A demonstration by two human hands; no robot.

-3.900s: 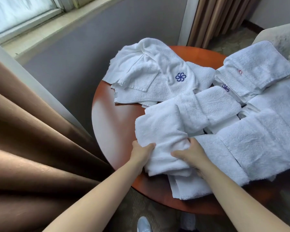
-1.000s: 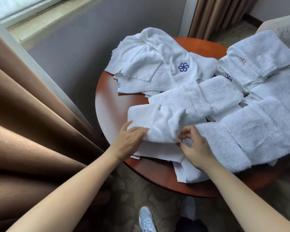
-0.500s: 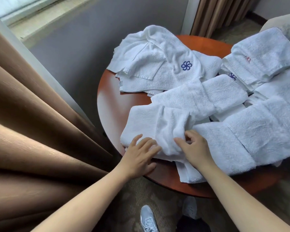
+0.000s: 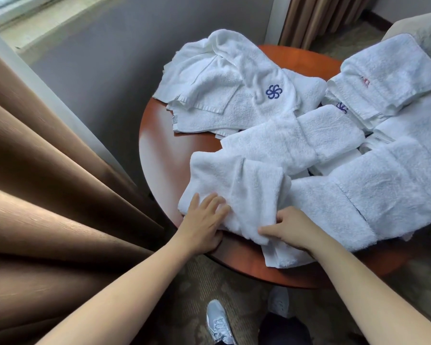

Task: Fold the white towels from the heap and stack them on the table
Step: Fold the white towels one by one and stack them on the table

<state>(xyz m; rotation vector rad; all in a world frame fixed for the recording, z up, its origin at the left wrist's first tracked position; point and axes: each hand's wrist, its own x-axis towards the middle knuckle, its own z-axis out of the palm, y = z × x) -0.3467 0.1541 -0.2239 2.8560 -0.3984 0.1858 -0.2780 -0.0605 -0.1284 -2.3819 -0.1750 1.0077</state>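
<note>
A white towel (image 4: 237, 190) lies partly folded at the near left of the round red-brown table (image 4: 159, 158). My left hand (image 4: 204, 224) rests flat on its near left part, fingers straight. My right hand (image 4: 292, 226) pinches the towel's near edge between thumb and fingers. A loose heap of white towels (image 4: 224, 95) with a blue flower logo lies at the far side. Folded white towels (image 4: 294, 140) sit in the middle. A stack of folded towels (image 4: 388, 75) stands at the far right, and another long towel (image 4: 373, 192) lies to the right.
Brown curtains (image 4: 47, 195) hang close on the left, with a grey wall (image 4: 97, 58) and a window sill behind the table. More curtain hangs at the back. A pale armchair (image 4: 423, 28) is at the far right. My shoes (image 4: 218, 324) stand on the carpet below.
The towel has been unrolled and spread leftwards since the first frame. My left hand has gone from gripping it to lying flat on it. My right hand has moved to its near edge.
</note>
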